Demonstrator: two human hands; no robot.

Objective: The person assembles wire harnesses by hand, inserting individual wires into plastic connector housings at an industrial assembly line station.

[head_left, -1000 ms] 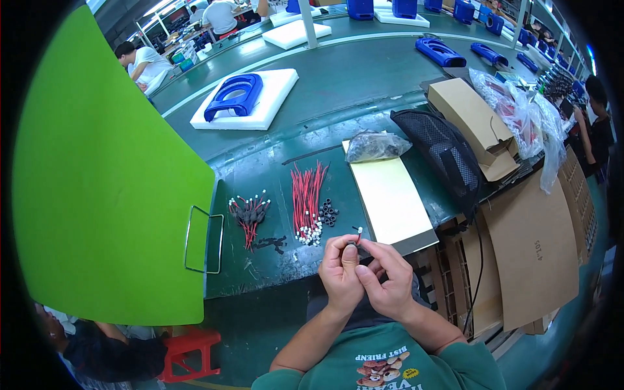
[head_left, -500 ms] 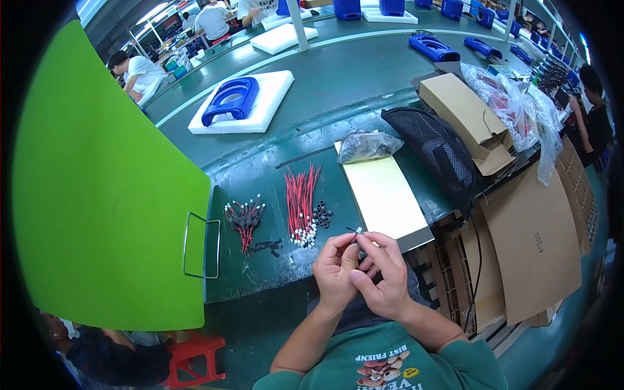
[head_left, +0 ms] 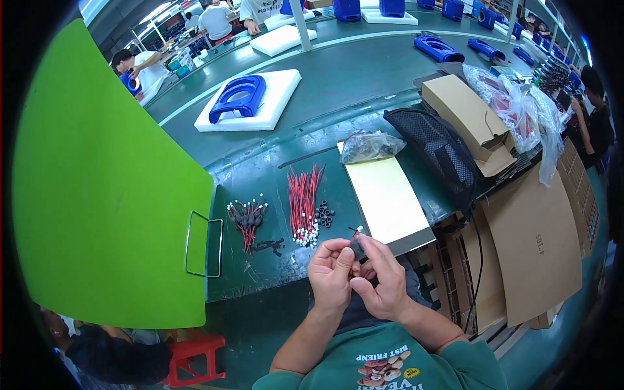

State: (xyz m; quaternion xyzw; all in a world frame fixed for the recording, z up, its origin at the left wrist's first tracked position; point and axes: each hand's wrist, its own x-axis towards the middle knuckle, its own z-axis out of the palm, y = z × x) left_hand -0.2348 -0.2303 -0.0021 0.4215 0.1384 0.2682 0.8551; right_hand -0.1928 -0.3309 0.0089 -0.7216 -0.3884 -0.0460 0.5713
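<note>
Close to the bench's front edge, my left hand (head_left: 331, 276) and my right hand (head_left: 385, 278) meet at the fingertips. Between them they pinch a small wire lead (head_left: 354, 238) with a white connector at its tip and a dark piece on it; my fingers hide most of it. Beyond my hands lies a bundle of red wires (head_left: 304, 198) with white connectors at the near end. Small black rings (head_left: 325, 214) are heaped beside that bundle. Farther left is a pile of wire leads with black sleeves (head_left: 248, 218). Black scraps (head_left: 268, 246) lie just in front of it.
A green panel (head_left: 117, 188) with a metal handle borders the left. Right of the wires are a pale yellow board (head_left: 390, 201), a clear bag (head_left: 370, 147), a black mesh bag (head_left: 439, 153) and a cardboard box (head_left: 468, 117). Blue housings (head_left: 239, 97) stand along the line behind.
My fingertips have shifted slightly around the wire lead, which stays pinched. The blue housing on white foam has slid a little right. A person at far left now has a blue part in hand.
</note>
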